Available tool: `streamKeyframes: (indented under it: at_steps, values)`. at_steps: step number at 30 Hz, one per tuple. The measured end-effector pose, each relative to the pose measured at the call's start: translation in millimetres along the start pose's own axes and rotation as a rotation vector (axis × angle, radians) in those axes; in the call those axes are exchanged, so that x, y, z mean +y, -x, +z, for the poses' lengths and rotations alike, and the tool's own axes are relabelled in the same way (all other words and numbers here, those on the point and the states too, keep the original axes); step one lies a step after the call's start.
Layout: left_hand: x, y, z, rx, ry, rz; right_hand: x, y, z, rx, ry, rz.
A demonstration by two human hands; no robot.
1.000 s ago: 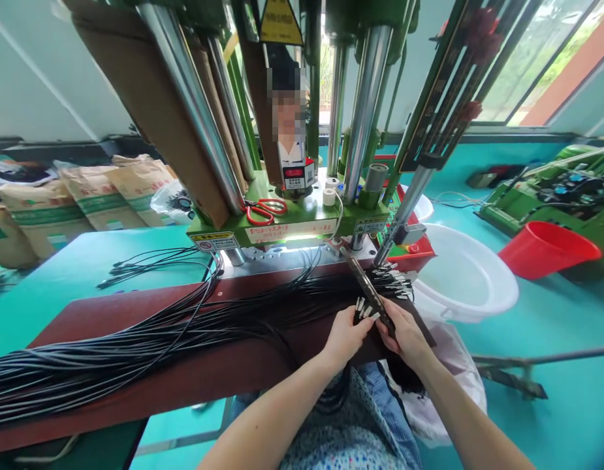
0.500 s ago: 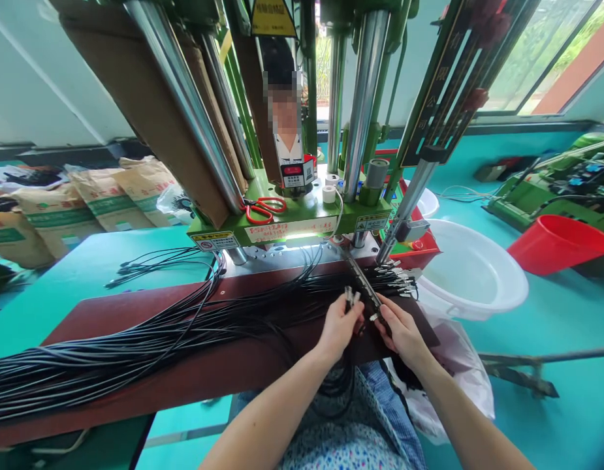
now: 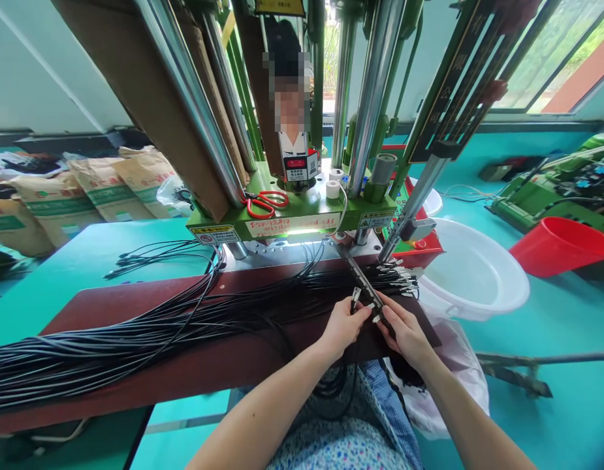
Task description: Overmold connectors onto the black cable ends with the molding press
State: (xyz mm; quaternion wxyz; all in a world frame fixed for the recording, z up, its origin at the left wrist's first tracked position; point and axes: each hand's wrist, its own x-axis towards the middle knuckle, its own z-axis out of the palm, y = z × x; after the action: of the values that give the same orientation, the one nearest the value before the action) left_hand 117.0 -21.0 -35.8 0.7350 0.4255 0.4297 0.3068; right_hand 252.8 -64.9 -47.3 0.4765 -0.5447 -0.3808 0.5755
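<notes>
My left hand (image 3: 343, 324) is closed on a few black cables with metal plug ends (image 3: 355, 296), held just left of a long dark metal fixture bar (image 3: 363, 284). My right hand (image 3: 402, 329) pinches a plug end at the near end of that bar. A thick bundle of black cables (image 3: 135, 339) runs leftward across the brown work board (image 3: 184, 372). More plug ends (image 3: 402, 281) lie fanned to the right of the bar.
A green press machine (image 3: 302, 219) with steel columns stands behind the board, red scissors (image 3: 265, 202) on its base. A person stands behind it. A white basin (image 3: 471, 271) and red bucket (image 3: 556, 245) sit right. Paper sacks (image 3: 86, 189) are piled left.
My left hand lifted the plug ends off the board and brought them up beside the bar. My right hand stayed at the bar's near end.
</notes>
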Motion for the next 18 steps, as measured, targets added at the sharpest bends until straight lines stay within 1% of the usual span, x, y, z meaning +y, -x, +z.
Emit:
streamKeyframes:
  at_steps: [4, 6, 9, 11, 12, 15, 17, 18]
  values:
    - [-1.5, 1.0, -3.9, -0.006, 0.041, -0.027, 3.7, -0.1, 3.0, 0.02, 0.068, -0.08]
    - [-2.8, 1.7, -4.9, -0.005, 0.055, -0.012, 4.2, 0.0, 5.7, 0.03, 0.063, -0.097]
    - [-1.9, 1.5, -8.2, 0.042, 0.091, 0.108, 0.9, 1.2, 8.8, 0.06, -0.012, -0.068]
    - [0.7, 0.7, -12.7, 0.098, 0.168, 0.188, -2.4, 2.1, 9.0, 0.081, -0.06, -0.038]
    - [2.1, 0.2, -15.1, 0.107, 0.221, 0.198, -3.7, 2.4, 8.5, 0.088, -0.074, -0.028]
    - [4.3, -0.7, -19.7, 0.06, 0.359, 0.142, -5.0, 2.0, 5.8, 0.082, -0.085, -0.02]
    - [3.5, -0.7, -18.9, 0.042, 0.351, 0.11, -4.3, 1.4, 4.3, 0.061, -0.076, -0.018]
    - [2.7, -0.5, -17.7, 0.054, 0.316, 0.117, -3.8, 1.3, 3.9, 0.05, -0.07, -0.014]
